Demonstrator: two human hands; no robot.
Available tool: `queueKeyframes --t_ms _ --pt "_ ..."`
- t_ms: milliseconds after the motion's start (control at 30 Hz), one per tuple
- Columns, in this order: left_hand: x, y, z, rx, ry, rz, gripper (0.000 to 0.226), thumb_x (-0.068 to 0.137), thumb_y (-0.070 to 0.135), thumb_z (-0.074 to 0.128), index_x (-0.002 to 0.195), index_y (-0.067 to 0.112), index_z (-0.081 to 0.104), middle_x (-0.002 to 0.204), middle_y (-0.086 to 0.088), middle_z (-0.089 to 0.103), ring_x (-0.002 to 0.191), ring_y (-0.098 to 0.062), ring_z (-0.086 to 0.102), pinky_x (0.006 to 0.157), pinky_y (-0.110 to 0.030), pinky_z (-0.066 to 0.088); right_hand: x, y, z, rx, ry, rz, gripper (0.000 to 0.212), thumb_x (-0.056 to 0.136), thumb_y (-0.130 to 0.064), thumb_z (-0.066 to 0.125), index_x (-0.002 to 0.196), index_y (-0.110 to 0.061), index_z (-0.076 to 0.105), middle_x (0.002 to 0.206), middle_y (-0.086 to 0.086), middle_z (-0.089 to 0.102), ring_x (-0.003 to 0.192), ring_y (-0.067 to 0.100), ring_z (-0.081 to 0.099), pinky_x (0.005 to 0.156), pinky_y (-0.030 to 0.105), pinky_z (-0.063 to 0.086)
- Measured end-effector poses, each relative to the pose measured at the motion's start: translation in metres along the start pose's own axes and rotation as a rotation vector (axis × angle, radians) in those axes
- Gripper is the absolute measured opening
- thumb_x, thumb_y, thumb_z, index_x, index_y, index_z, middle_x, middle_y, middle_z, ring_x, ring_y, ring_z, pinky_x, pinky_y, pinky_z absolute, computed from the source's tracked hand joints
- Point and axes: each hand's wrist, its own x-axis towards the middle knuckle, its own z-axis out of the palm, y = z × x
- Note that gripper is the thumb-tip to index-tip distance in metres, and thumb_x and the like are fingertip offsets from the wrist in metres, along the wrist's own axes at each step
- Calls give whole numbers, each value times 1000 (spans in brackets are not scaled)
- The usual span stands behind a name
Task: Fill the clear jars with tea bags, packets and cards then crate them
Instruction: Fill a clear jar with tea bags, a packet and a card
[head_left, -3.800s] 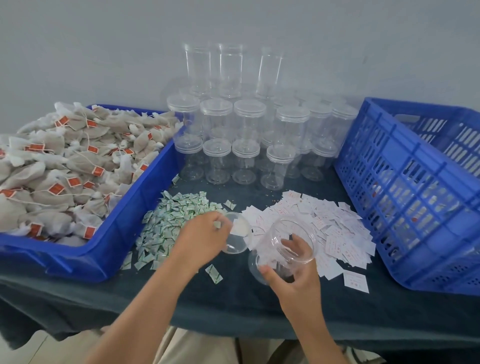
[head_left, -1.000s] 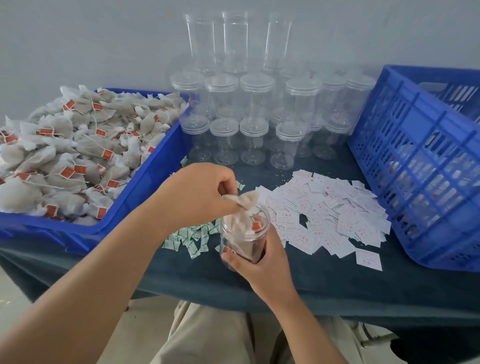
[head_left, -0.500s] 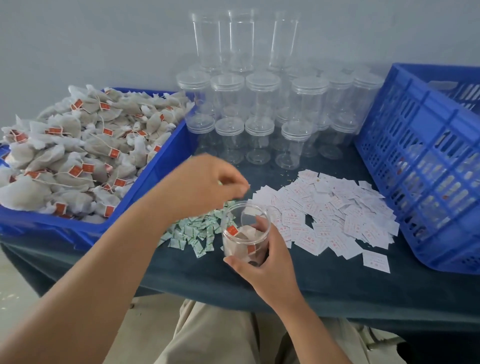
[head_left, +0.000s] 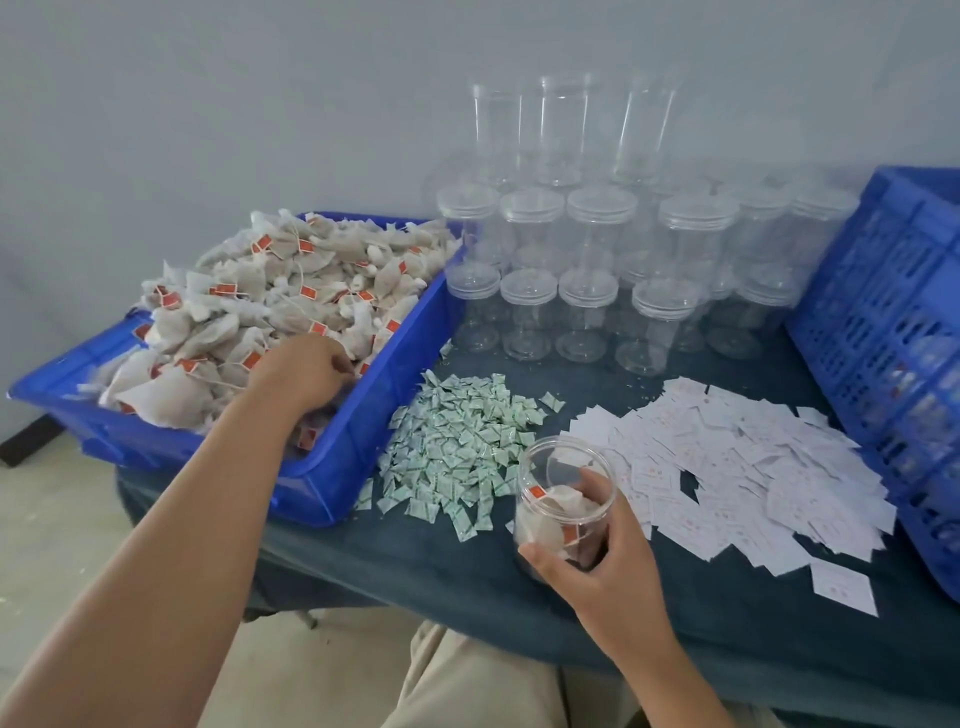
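LEFT HAND (head_left: 304, 371): reaching into the blue tray (head_left: 332, 483), at 10 o'clock of the open jar (head_left: 563, 499), fingers curling among the tea bags (head_left: 291, 291); a hold on one cannot be told | RIGHT HAND (head_left: 602, 566): gripping the open jar, fingers curled round its wall | JAR: being held at 5 o'clock of the green packets (head_left: 457, 447), tea bags inside

A table (head_left: 467, 577) draped in dark teal cloth stands against a plain, pale grey-blue wall (head_left: 208, 104). On the table's left end sits a shallow blue bin (head_left: 332, 467), its near corner hanging over the table's front edge. Left of the table and below it lies a pale, scuffed floor (head_left: 62, 545). Far to the table's left, where floor meets wall, lies a small dark object (head_left: 23, 441), too cropped to identify.
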Motion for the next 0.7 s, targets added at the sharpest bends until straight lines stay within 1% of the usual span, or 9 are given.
queueKeyframes --t_ms 33,100,200,300,367,433,533,633,700 --pt "1 -1 -1 -3 60 6 15 95 25 68 82 29 74 77 4 76 62 -15 70 53 -25 47 0 0 0 -6 0 1 82 65 -51 92 139 -37 60 131 -16 69 115 9 69 85 7 50" --pt "-2 -1 -3 -19 189 30 19 97 24 65 79 26 69 82 1 74 68 -14 64 55 -29 42 0 -2 0 -13 -1 6 81 65 -52 92 138 -41 59 131 -18 69 115 6 69 85 6 51" --pt "-13 4 -17 -156 359 54 12 103 27 59 95 22 66 85 2 70 74 -19 66 64 -36 52 0 -3 0 -15 -1 16 80 65 -54 91 138 -42 58 130 -21 69 115 4 69 85 6 51" --pt "-28 21 -41 -366 386 80 10 103 32 58 108 24 63 93 9 67 80 -19 69 75 -45 62 1 -2 1 -18 -7 24 81 65 -54 91 138 -42 58 130 -22 69 117 3 68 87 6 50" --pt "-44 41 -56 -551 321 130 16 102 33 58 115 29 64 91 13 68 75 -6 67 69 -38 59 1 -1 1 -29 -19 33 83 65 -54 93 139 -41 57 131 -22 67 120 4 67 89 7 50" --pt "-68 68 -64 -669 147 251 22 101 29 57 117 36 69 78 15 70 59 0 60 59 -31 53 1 1 1 -45 -30 33 87 65 -55 94 142 -38 56 133 -24 65 122 4 66 90 8 51" --pt "-107 108 -56 -573 -115 500 24 101 28 59 103 45 77 77 13 72 59 -2 62 58 -24 56 1 3 1 -61 -33 38 91 65 -59 94 144 -37 54 134 -24 64 123 5 64 90 12 54" --pt "-135 145 -28 -442 -318 649 18 101 28 64 99 39 79 79 18 73 65 -1 67 62 -21 57 0 3 0 -74 -28 44 88 68 -59 95 143 -39 54 130 -20 66 119 8 66 86 14 56" --pt "-147 161 -9 -309 -415 736 16 102 30 64 104 33 79 80 24 72 72 5 66 66 -13 50 1 2 0 -75 -11 39 81 69 -56 95 139 -41 56 126 -18 68 115 9 68 82 12 54"
